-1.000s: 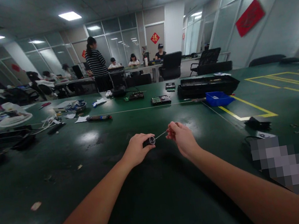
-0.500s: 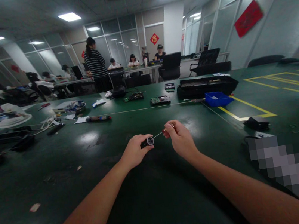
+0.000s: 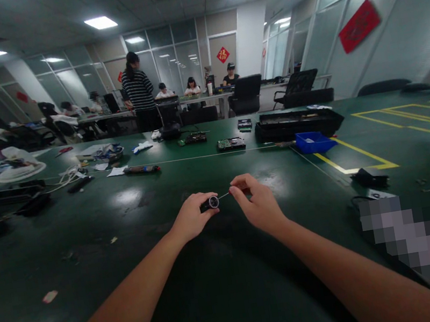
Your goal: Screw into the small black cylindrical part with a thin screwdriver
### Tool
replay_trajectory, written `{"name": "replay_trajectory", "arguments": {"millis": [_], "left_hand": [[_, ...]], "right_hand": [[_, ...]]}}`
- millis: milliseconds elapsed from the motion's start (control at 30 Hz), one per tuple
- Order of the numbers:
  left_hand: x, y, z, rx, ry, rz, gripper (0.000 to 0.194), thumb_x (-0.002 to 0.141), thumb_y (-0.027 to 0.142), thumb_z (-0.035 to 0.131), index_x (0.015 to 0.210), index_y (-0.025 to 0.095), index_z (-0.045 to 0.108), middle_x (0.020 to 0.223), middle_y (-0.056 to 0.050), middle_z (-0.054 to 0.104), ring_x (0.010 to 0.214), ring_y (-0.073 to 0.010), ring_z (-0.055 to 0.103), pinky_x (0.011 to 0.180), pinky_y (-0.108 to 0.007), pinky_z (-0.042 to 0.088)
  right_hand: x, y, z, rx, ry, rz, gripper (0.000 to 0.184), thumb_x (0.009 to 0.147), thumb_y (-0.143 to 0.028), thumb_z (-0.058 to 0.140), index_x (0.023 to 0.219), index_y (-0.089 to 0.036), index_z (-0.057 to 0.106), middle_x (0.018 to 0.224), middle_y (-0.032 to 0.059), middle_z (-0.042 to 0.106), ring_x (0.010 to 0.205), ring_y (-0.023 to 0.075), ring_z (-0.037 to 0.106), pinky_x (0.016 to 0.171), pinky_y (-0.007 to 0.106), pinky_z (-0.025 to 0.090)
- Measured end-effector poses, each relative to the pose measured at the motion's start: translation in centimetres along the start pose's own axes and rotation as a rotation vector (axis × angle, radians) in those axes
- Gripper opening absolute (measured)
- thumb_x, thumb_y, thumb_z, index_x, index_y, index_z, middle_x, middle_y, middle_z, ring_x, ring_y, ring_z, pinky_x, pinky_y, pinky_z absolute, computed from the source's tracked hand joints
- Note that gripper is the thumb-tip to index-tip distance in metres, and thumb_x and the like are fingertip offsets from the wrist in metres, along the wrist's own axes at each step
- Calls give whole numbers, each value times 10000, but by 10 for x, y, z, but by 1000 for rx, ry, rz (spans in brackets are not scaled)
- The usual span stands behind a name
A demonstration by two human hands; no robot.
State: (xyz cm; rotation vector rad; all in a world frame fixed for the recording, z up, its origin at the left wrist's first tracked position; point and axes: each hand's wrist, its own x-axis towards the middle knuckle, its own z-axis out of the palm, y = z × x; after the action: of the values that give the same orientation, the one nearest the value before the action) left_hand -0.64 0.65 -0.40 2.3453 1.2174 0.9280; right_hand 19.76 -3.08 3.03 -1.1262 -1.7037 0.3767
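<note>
"福" on a red diamond (image 3: 223,54)

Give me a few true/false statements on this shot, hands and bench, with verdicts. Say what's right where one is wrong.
1. The left hand holds a dark cylinder with a light-rimmed round end. True.
2. The right hand is empty. False: it pinches a thin rod that reaches toward the cylinder.
3. The blue bin sits on the near side of the long black housing. True.
4. The tabletop under the hands is white. False: it is dark green.
5. The standing person in the background wears a striped top. True.
</note>
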Motion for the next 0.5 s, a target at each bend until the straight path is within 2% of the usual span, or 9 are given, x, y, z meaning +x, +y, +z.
{"name": "replay_trajectory", "arguments": {"millis": [100,267,367,433,500], "left_hand": [[0,0,0,4,-6,13,361,808,274,712,1164,252,656,1066,-32,673,997,-220,583,884,-359,445],[0,1,0,0,-6,2,360,811,257,706,1167,254,654,1071,-34,672,1001,-226,581,889,-368,445],[0,1,0,-3,-15,6,365,811,266,707,1172,255,653,1071,-37,671,1010,-229,581,903,-374,442],[0,1,0,-2,-21,11,368,808,262,711,1171,253,654,1073,-37,671,1013,-226,580,907,-370,439],[0,0,0,-2,-20,9,368,800,247,718,1163,252,657,1068,-34,671,1006,-222,581,899,-361,440]], "right_hand": [[-2,-3,-1,25,-33,-22,155,898,-325,540,985,-239,635,870,31,687,771,189,632,724,319,471],[0,-3,-2,-55,-23,60,304,934,-451,486,786,-247,656,662,8,651,592,178,585,589,308,388],[1,-1,0,-71,-20,87,246,939,-431,478,946,-247,642,705,10,668,588,178,590,577,307,385],[1,0,0,-59,-27,66,238,941,-370,470,1096,-242,597,778,20,678,653,185,617,608,309,408],[0,0,-1,-44,-45,39,253,939,-321,460,1149,-238,572,813,25,672,707,187,628,636,309,422]]}}
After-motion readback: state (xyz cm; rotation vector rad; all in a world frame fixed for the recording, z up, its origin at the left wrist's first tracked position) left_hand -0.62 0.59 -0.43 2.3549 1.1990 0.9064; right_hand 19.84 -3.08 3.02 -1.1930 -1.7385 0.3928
